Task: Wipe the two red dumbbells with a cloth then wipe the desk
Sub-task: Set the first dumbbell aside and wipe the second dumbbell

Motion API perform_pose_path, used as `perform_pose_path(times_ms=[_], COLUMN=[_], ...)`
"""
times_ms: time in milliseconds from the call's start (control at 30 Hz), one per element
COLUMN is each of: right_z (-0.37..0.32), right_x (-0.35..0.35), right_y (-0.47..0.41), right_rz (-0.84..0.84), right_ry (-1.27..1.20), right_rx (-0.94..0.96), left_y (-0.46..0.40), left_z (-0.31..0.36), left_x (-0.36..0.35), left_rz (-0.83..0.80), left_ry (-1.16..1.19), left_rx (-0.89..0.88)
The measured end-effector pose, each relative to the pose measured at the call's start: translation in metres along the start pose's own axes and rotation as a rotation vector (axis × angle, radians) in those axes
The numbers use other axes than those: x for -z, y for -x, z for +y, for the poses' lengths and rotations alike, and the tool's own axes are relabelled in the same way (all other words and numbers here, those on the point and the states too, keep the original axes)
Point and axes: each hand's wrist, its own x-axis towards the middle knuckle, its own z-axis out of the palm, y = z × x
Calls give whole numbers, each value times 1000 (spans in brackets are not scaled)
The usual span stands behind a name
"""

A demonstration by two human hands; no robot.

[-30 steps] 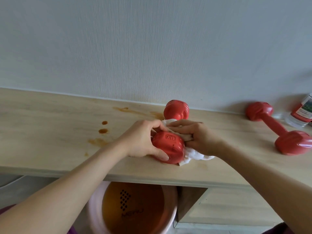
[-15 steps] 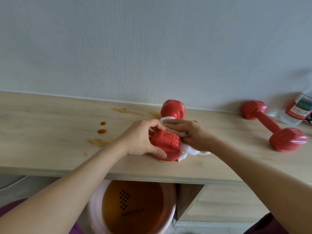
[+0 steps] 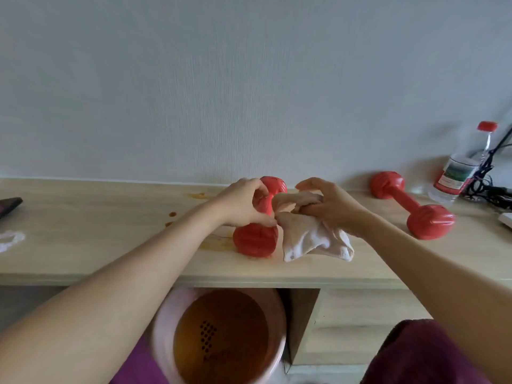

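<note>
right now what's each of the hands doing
Left hand: closed on the near dumbbell, at its handle.
Right hand: closed on the white cloth.

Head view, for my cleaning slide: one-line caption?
Left hand steadies a red dumbbell while right hand works a white cloth on the stained desk.

A pale grey-blue wall (image 3: 249,79) with fine vertical texture fills the upper half. Below it runs light wooden furniture with an open recess (image 3: 300,322) beside a drawer front (image 3: 357,325). Light is soft, even.
</note>
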Motion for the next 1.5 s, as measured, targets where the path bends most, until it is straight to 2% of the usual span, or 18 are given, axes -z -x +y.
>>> perform_pose_path(times_ms=[67, 200, 367, 533, 667, 800, 900, 1033, 1167, 1233, 1333, 1433, 1500], right_z=[-8, -26, -41, -41, -44, -62, -69, -66, -57, -54, -45, -33, -27], right_x=[10, 21, 27, 29, 33, 30, 30, 39, 31, 24, 24, 27, 27], right_y=[8, 24, 36, 48, 55, 58, 58, 59, 56, 57, 61, 62, 60], right_rz=[64, 141, 271, 258, 299, 301, 283, 223, 103, 56, -72, -233, -274], right_ry=[-88, -227, -363, -441, -378, -282, -255, -541, -469, -494, -685, -871, -1039], right_rx=[-32, -55, -92, -156, -126, -32, -34, -217, -331, -367, -379, -292, -217], left_y=[3, 10, 26, 37, 42, 50, 52, 50, 44, 39, 33, 23, 13], left_z=[20, 47, 67, 69, 67, 74, 73, 71, 84, 92, 102, 110, 113], left_x=[-2, -25, -35, -29, -18, -13, -9, 3, 7, 11, 24, 32, 30], left_rz=[67, 50, -81, -189, -90, -103, -113, 48, 90, 60, -55, -226, -259], left_ry=[206, 560, 1002, 1127, 1198, 1337, 1333, 1287, 1212, 1130, 1064, 1019, 956], left_rx=[13, 166, 433, 515, 566, 597, 534, 366, 173, 101, -8, -82, -76])
